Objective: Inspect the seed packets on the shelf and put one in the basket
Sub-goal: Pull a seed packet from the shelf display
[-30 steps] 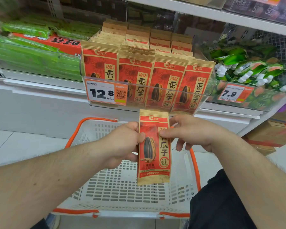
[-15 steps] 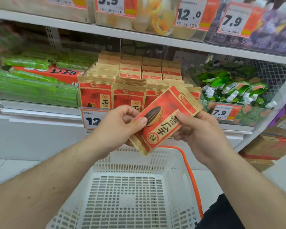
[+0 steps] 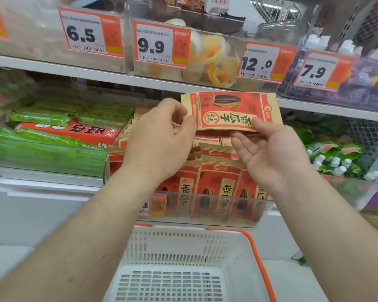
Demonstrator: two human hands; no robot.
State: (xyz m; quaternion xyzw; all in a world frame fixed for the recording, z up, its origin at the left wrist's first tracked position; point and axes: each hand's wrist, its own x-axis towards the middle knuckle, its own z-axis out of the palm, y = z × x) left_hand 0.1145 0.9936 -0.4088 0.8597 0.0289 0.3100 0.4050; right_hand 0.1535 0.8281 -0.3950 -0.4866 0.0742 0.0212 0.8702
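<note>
— What fills the top of the frame?
— A white shelf edge point(image 3: 109, 78) runs across, clear bins above it with orange-and-white price tags point(image 3: 90, 32).
— And at the left?
— Green packs point(image 3: 46, 153) and a red box point(image 3: 70, 131) in a clear tray.
— Lower left?
— A white cabinet front point(image 3: 31, 210) and pale floor tiles point(image 3: 0, 256), evenly lit.

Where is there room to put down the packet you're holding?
The white basket below your hands shows a bare floor between its walls and orange handle. The clear bin is crowded with seed packets; green packs fill its left, pouches its right.
</note>
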